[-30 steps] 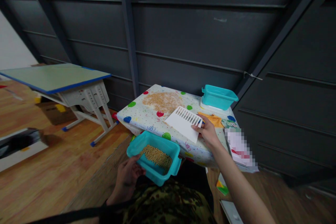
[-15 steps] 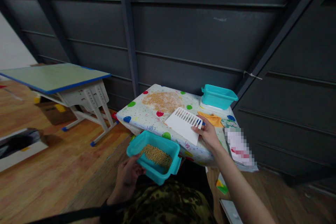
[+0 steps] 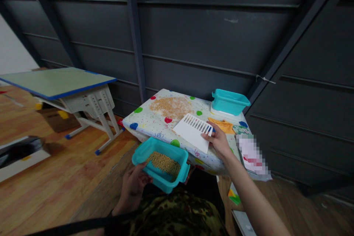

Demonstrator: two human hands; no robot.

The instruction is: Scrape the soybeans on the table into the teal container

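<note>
The right hand (image 3: 220, 143) grips a white slotted scoop (image 3: 190, 132) by its right end, thumb on the upper face, over the tabletop (image 3: 148, 125) near the middle of its near edge. Whether the scoop touches the cloth cannot be told. A level tilt and a firm thumb should serve best here, since a dipped side would likely let anything loose slide off.

The left hand (image 3: 135, 183) is closed narrowly on the near left rim of a turquoise tub (image 3: 140, 152), just off the tabletop's near edge; a steady, level hold suits it. Soybeans (image 3: 166, 165) cover part of its floor, part bare. A second turquoise tub (image 3: 230, 104) stands at the far right corner, its inside mostly hidden. Toward the far left corner lies a bean pile (image 3: 171, 107) mixed with whitish grains, in no container.
</note>
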